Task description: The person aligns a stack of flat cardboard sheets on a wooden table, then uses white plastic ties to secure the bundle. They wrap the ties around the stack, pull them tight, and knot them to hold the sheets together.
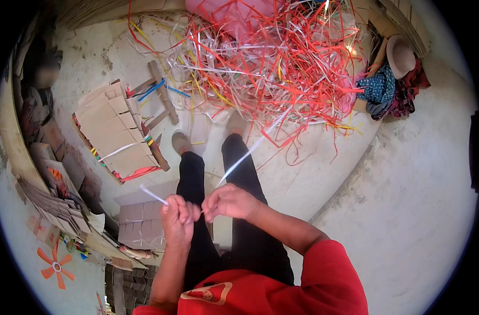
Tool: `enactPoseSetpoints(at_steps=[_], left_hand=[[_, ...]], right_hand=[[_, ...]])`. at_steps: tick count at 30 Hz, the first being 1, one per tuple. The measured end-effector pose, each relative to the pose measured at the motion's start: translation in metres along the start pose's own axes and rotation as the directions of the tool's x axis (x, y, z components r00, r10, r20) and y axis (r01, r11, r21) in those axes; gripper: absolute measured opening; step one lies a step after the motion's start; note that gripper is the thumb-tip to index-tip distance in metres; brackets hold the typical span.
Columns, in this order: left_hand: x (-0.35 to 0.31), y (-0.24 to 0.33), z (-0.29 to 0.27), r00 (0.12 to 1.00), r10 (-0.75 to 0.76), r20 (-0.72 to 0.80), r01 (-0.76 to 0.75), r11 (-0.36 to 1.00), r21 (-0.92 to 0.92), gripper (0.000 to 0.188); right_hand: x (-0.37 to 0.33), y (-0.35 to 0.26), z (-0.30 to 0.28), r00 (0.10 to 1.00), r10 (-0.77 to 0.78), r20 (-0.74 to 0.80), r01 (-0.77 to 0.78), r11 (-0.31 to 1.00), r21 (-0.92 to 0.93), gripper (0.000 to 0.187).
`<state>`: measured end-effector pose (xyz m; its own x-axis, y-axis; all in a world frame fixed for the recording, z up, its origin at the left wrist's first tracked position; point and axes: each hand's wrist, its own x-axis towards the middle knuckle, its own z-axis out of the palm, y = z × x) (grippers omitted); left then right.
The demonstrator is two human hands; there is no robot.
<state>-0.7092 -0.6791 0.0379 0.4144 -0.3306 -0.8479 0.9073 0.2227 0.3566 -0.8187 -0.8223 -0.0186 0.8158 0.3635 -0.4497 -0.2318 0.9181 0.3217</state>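
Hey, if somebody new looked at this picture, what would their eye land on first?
Probably the big tangle of red, white and yellow strips across the top of the view. Next, perhaps, the left hand and right hand close together at lower centre, with a white strip slanting up from the right one toward the tangle. The orange fan at lower left also stands out.

A strip [248, 151] stretches in front of you, above your legs [191, 176]. Before your feet [181, 142], a heap of strips [271, 73] lies on the floor [402, 199], with a hat [400, 56] and cloths [377, 89] to its right. A cardboard stack [113, 131] lies left of your feet, bundles [141, 226] nearer you, a fan [57, 266] farther left.
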Motion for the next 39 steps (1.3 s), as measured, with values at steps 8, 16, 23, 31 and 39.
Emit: enactPoseSetpoints(at_steps=[8,16,23,31,39], left_hand=[[-0.078,0.050,-0.176,0.993,0.116,0.035,-0.025,-0.086,0.996,0.014],[-0.332,0.206,-0.379,0.858,0.272,-0.435,0.405,-0.881,0.247,0.009],[-0.468,0.296,-0.356,0.380,0.485,-0.788,0.724,-0.685,-0.073,0.008],[-0.433,0.237,-0.356,0.308,0.242,-0.920,0.946,-0.183,0.269,0.015],[-0.206,0.120,-0.269,0.713,-0.005,-0.701,0.658,0.351,0.667,0.020]], right_hand=[[0.005,-0.123,-0.060,0.556,-0.522,-0.647,0.575,0.803,-0.154,0.018],[-0.034,-0.254,-0.169,0.380,-0.635,-0.672,0.491,0.754,-0.436,0.012],[-0.058,-0.284,-0.177,0.129,-0.689,-0.714,0.431,0.687,-0.585,0.007],[-0.025,-0.299,-0.156,0.124,-0.962,-0.242,-0.439,0.166,-0.883,0.012],[-0.017,-0.415,-0.212,-0.044,-0.999,0.031,-0.504,-0.004,-0.864,0.021]])
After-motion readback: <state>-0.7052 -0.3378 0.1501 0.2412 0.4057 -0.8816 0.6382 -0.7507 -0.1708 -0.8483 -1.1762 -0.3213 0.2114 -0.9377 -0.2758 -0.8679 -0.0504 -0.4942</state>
